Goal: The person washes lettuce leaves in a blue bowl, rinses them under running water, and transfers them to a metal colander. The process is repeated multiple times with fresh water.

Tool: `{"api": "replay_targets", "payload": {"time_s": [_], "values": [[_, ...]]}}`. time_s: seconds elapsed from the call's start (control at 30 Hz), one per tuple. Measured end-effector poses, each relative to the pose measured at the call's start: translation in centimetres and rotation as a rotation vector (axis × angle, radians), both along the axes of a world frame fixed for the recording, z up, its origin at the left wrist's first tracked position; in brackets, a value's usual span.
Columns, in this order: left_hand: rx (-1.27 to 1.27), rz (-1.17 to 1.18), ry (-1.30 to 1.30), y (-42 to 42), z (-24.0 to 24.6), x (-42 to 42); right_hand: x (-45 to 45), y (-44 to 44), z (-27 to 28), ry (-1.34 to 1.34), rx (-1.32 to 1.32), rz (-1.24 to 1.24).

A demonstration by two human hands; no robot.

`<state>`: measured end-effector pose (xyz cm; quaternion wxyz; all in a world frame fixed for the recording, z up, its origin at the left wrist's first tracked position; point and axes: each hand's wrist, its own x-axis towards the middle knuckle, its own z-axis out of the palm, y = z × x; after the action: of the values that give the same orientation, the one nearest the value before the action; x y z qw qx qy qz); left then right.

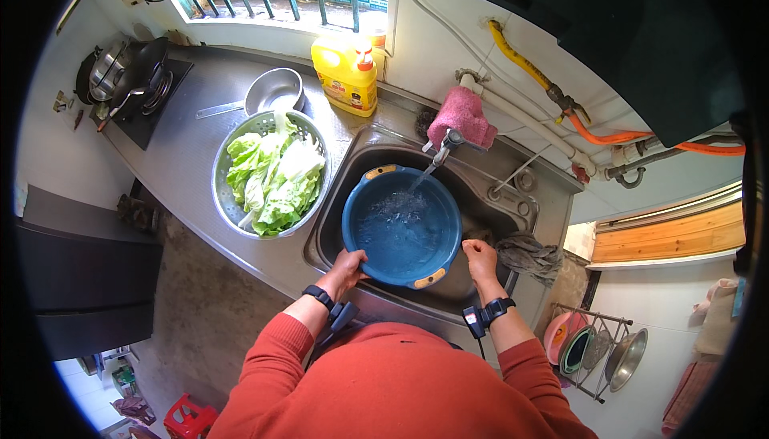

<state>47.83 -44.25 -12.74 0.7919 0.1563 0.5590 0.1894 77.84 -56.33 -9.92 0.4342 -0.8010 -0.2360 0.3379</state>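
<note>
A blue plastic basin (399,241) with yellow grips sits in the steel sink (480,177), holding water. Water runs into it from the faucet (447,146). My left hand (346,271) grips the basin's near left rim, thumb on top. At the basin's right side, my right hand (480,256) has its fingers curled together close to the rim; whether they pinch anything is not clear. Left of the sink stands a steel colander (222,204) filled with leafy lettuce (279,177).
A steel saucepan (273,87) and a yellow detergent jug (345,81) stand behind the colander. A grey rag (531,256) lies on the sink's right edge. A pink cloth (459,117) hangs behind the faucet. A wok (141,75) is on the stove at far left.
</note>
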Motion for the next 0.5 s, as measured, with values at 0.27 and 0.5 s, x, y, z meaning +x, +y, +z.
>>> {"api": "replay_targets", "payload": {"time_s": [0.27,0.5], "values": [[-0.006,0.004,-0.027,-0.1,-0.5,-0.2,1.1,-0.3,-1.4,-0.039,0.056,-0.033],[-0.007,0.033,0.018,-0.2,-1.0,-0.3,2.5,0.5,-0.5,-0.018,0.050,-0.029]]}}
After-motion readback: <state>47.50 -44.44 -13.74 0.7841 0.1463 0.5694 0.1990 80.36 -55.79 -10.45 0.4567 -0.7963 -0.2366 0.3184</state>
